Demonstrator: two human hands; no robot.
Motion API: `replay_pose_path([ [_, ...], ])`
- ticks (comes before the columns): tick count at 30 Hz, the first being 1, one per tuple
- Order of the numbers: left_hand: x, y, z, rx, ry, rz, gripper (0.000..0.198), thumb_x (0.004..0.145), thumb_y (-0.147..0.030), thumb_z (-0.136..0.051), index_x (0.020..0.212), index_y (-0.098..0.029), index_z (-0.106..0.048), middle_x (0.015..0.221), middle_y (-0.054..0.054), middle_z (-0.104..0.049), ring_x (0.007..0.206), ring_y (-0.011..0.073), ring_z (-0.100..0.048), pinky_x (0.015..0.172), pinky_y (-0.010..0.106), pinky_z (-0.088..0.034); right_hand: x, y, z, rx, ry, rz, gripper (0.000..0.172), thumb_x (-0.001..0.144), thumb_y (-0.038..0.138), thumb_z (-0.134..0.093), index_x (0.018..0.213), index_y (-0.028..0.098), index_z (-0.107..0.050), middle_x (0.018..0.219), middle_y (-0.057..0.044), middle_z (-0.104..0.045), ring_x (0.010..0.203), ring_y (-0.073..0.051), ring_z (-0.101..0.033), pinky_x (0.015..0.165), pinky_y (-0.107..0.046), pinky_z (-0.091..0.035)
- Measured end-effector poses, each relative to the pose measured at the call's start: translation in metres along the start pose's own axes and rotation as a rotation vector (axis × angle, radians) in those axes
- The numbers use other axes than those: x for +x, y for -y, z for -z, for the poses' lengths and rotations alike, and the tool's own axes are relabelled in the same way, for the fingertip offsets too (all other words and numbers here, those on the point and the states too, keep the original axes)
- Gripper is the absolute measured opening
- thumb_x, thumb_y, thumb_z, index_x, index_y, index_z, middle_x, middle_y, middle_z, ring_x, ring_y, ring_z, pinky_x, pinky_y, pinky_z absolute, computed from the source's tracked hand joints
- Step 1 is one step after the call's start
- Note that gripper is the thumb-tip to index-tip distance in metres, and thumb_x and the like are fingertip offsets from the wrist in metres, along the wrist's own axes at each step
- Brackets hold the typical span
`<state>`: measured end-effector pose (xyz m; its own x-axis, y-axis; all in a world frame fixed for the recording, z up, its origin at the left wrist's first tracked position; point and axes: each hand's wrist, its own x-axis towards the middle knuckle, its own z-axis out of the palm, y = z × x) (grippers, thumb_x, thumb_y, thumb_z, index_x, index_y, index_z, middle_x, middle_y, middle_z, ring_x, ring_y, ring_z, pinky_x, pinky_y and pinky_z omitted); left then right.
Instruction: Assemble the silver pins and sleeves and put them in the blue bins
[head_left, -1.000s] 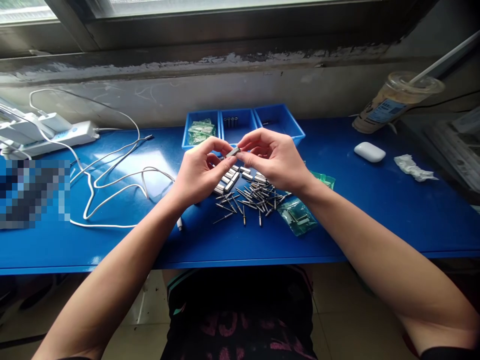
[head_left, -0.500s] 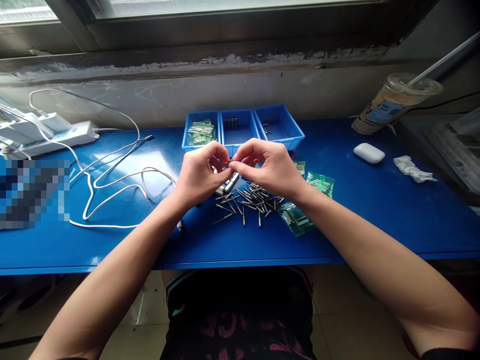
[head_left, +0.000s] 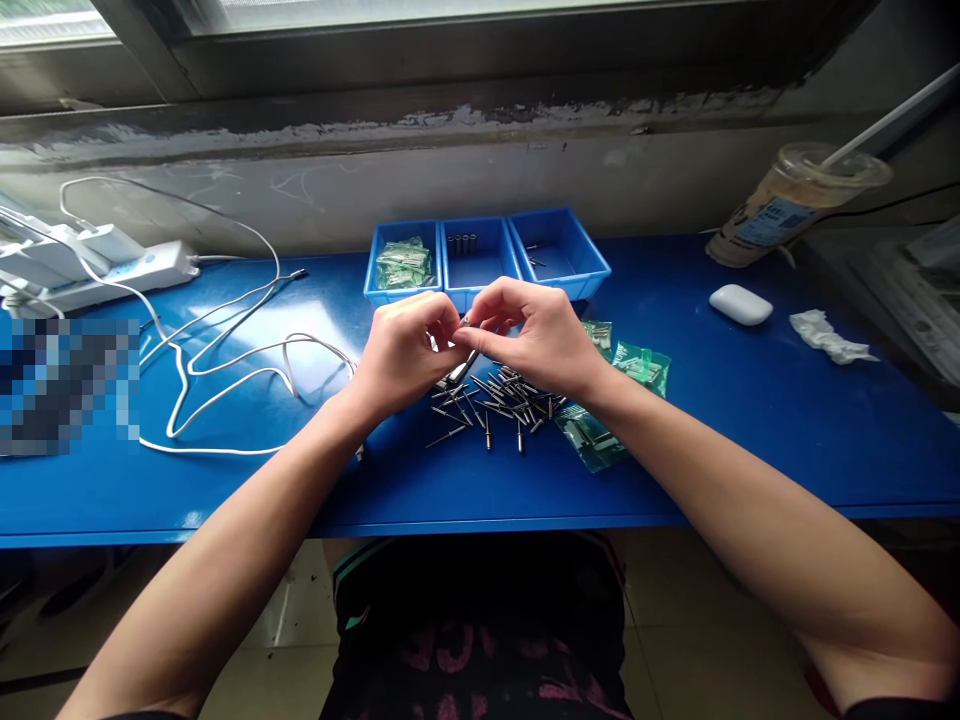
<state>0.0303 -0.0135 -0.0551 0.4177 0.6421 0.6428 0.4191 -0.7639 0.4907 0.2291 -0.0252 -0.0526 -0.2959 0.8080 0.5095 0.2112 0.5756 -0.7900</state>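
My left hand (head_left: 409, 345) and my right hand (head_left: 536, 335) meet at the fingertips above the middle of the blue table. Both are closed in a pinch around something small, mostly hidden by the fingers. Below them lies a loose pile of metal pop rivets (head_left: 517, 395). Pale metallic pieces (head_left: 459, 372) show partly under my left hand. Green plastic packets (head_left: 592, 437) with metal parts inside lie by my right wrist. Just beyond my hands stands a row of blue bins: the left bin (head_left: 377, 268) holds green packets, the middle one (head_left: 480, 262) small dark cylinders, the right one (head_left: 566, 262) a few rivets.
White cables (head_left: 180, 400) sprawl over the left side, running from a power strip (head_left: 112, 278). At the right stand a drink cup (head_left: 772, 215) with a straw, a white earbud case (head_left: 741, 304) and a crumpled tissue (head_left: 831, 337). A wall and window frame rise behind the table (head_left: 487, 505).
My left hand has turned slightly, its knuckles a little lower, and covers more of the pale pieces below. The fingertips still meet; the right hand has barely moved.
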Motion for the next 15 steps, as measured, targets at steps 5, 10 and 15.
replay_pose_path([
  [5,-0.0001,-0.0010,0.0006,0.023,-0.004,-0.006,0.018,0.082,-0.014,-0.071,0.073,-0.018,-0.056,0.069,-0.004,-0.061,0.061,0.0095,-0.055,0.058,0.022,-0.042,0.0004,0.0002,-0.0004,0.017,0.001,-0.006,0.017,0.085,0.027,-0.084,0.090,0.018,-0.070,0.089,-0.002,-0.074,0.079,-0.017,-0.072,0.069,-0.030,-0.059],
  [10,0.0000,-0.0016,0.0006,0.031,-0.001,0.002,0.019,0.083,-0.016,-0.071,0.073,-0.019,-0.056,0.070,-0.003,-0.063,0.063,0.0104,-0.056,0.058,0.023,-0.043,0.0005,-0.0001,0.0000,-0.001,0.003,-0.017,0.020,0.086,0.032,-0.084,0.090,0.019,-0.070,0.090,-0.002,-0.074,0.079,-0.018,-0.071,0.070,-0.033,-0.060],
  [15,0.0009,-0.0037,0.0011,0.012,-0.007,0.024,0.018,0.086,-0.020,-0.073,0.076,-0.019,-0.057,0.071,-0.003,-0.063,0.062,0.0096,-0.057,0.059,0.023,-0.045,0.0003,0.0020,0.0012,-0.012,-0.020,0.014,0.018,0.088,0.032,-0.083,0.091,0.019,-0.070,0.091,-0.002,-0.075,0.080,-0.018,-0.071,0.069,-0.032,-0.059],
])
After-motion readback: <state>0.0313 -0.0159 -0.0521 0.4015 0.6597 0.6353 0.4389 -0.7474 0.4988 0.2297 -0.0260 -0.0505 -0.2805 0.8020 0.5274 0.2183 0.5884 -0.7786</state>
